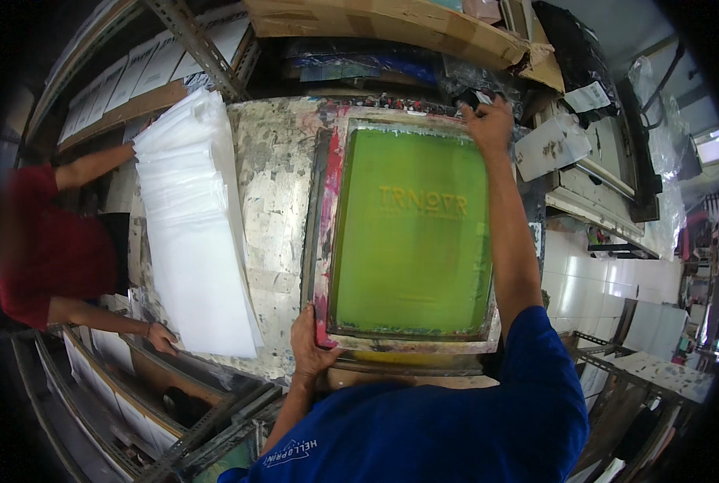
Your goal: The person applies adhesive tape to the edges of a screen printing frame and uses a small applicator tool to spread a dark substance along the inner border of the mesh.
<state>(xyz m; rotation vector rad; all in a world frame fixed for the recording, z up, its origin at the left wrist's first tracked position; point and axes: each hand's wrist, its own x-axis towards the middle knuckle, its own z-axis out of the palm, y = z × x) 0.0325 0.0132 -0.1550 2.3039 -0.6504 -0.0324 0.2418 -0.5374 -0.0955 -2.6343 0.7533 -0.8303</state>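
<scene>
A screen printing frame (413,233) with green mesh and faint yellowish lettering lies on the stained worktable in front of me. Its wooden border is smeared with pink and white ink. My left hand (309,344) is closed round the frame's near left corner, thumb along the near edge. Stretched out to the frame's far right corner, my right hand (488,122) has its fingers curled at a small dark thing (475,99) that I cannot make out. Left of the frame lies a stack of white sheets or thin bags (194,233).
A co-worker in a red top (66,241) stands at the left, both hands at the white stack. The paint-stained worktable (275,185) runs between us. A cardboard box (392,24) and black plastic border the far side. Metal racks (190,40) stand at the left.
</scene>
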